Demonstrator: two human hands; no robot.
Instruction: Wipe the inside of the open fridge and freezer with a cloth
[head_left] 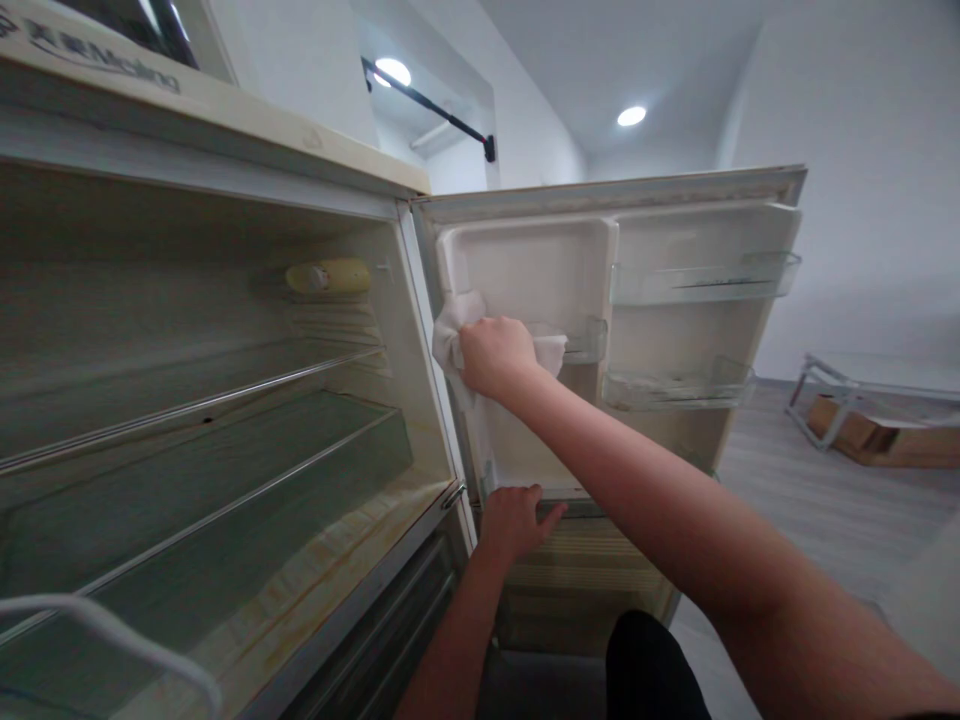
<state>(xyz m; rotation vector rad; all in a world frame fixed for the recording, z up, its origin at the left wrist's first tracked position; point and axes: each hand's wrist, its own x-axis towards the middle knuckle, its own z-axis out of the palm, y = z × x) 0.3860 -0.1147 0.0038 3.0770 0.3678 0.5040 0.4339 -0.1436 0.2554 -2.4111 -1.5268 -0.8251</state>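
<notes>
My right hand [496, 355] is closed on a crumpled white cloth [452, 325], which it presses against the inner side of the open fridge door [536, 255], near the hinge edge. Part of the cloth sticks out to the right of the fist, beside a clear door shelf [585, 342]. Lower down, my left hand [516, 522] rests at the bottom of the door's inner panel. Its thumb is stretched out to the right and it holds nothing that I can see; its fingertips are partly hidden.
To the left is the fridge compartment [150, 290] with glass shelves, a yellow lamp cover [330, 276] and brownish stains on its floor. A white hose or cable [127, 640] curves at lower left. Beyond the door stands a metal-framed table [832, 405] with a cardboard box [874, 440].
</notes>
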